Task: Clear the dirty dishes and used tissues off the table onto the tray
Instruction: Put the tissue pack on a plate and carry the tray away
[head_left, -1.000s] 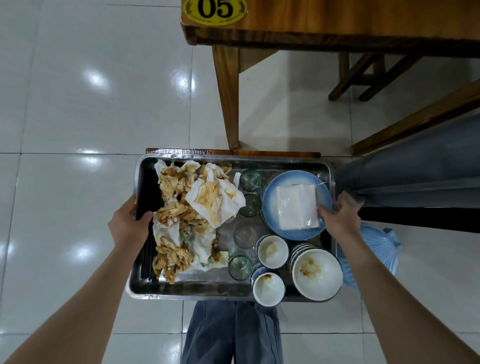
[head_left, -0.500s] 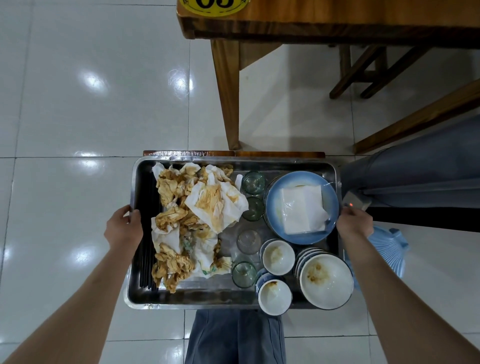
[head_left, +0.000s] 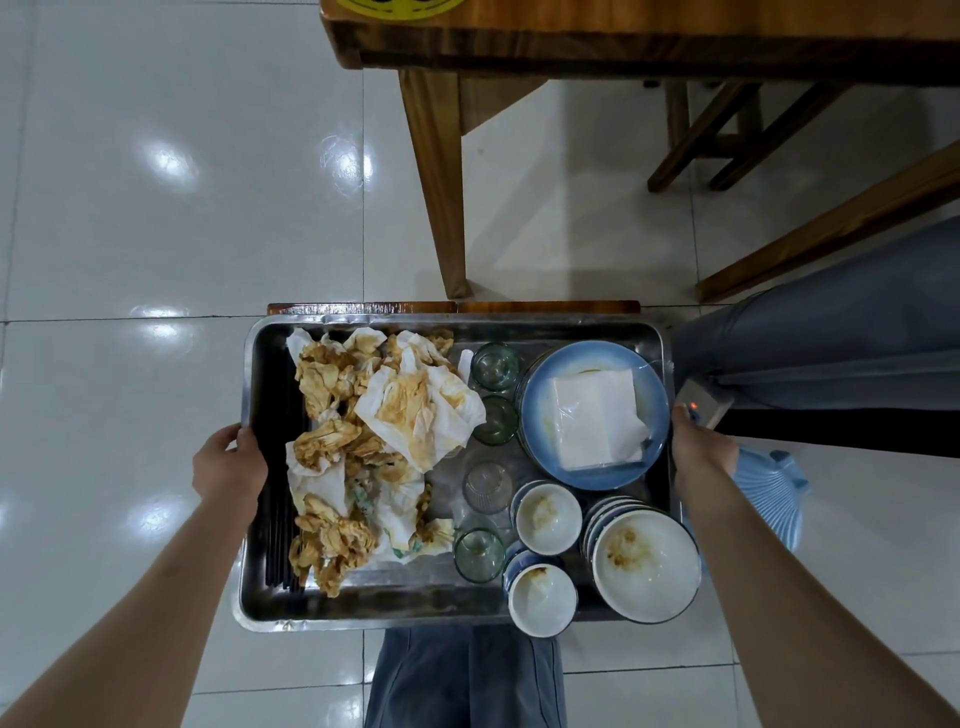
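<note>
A steel tray (head_left: 395, 605) sits on a wooden stool, loaded. A heap of stained used tissues (head_left: 374, 441) fills its left half, with black chopsticks (head_left: 278, 493) along the left wall. Several small glasses (head_left: 493, 366) stand in the middle. A blue plate (head_left: 540, 431) with a wrapped white napkin pack (head_left: 597, 415) lies at the right back, with dirty white bowls (head_left: 647, 571) stacked in front. My left hand (head_left: 228, 462) grips the tray's left rim. My right hand (head_left: 698, 452) grips the right rim.
A wooden table (head_left: 649, 36) with a yellow number sticker stands just beyond the tray, its leg (head_left: 434, 182) close to the tray's far edge. Another person's grey trouser leg (head_left: 831, 343) is at the right. A blue fan-shaped object (head_left: 774, 493) lies below my right wrist. Glossy white floor tiles spread left.
My right hand left the blue plate and moved out to the tray's right rim. My left hand shifted on the left rim. The view has moved slightly closer to the tray.
</note>
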